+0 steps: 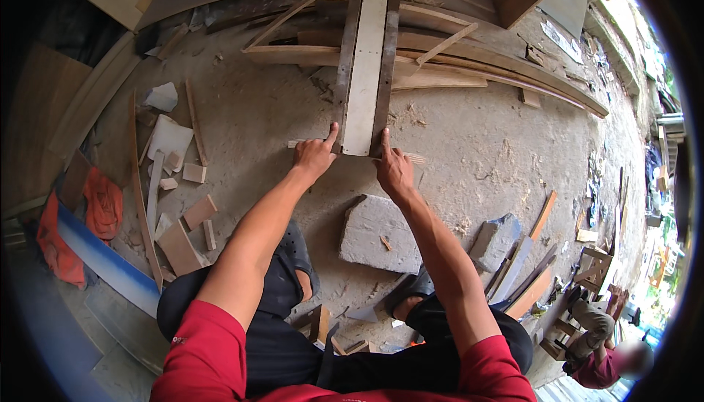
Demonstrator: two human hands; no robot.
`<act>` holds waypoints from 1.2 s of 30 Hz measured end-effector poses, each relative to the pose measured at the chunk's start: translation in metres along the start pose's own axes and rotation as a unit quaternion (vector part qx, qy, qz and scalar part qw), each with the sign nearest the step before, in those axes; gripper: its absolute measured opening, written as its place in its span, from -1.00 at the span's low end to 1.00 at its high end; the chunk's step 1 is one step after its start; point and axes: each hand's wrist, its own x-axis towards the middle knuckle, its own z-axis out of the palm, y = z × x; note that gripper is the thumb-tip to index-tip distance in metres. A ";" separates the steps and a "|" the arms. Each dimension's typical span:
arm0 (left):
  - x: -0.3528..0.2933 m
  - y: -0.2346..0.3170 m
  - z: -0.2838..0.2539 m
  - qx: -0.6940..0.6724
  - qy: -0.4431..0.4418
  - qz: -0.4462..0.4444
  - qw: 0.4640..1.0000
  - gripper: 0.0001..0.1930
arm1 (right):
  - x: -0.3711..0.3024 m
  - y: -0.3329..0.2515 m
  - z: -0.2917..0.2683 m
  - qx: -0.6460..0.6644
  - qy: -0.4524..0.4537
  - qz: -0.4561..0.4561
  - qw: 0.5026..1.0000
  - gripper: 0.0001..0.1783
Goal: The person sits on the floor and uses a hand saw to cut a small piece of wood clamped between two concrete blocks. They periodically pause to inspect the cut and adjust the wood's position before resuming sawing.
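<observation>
A long, narrow wooden board assembly (367,72) stretches away from me, with a pale strip down its middle and a dark brown strip along each side. Small dark dots, perhaps nail or screw heads, mark the pale strip. At its near left corner, my left hand (314,159) grips the edge, index finger pointing forward along the dark strip. My right hand (396,171) holds the near right corner in the same way. Both thumbs are partly hidden near the board's end. A thin light wooden stick (416,158) shows beside the right hand.
A rough concrete block (378,233) lies between my feet, with a smaller block (495,242) to its right. Long planks (455,79) lie across the far side. Wood offcuts (183,244) and an orange cloth (103,204) are at left. Another person (594,336) sits at lower right.
</observation>
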 end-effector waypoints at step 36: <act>0.004 0.018 -0.015 -0.131 -0.079 -0.098 0.983 0.09 | 0.010 0.000 -0.007 0.181 -0.047 0.136 0.973 -0.06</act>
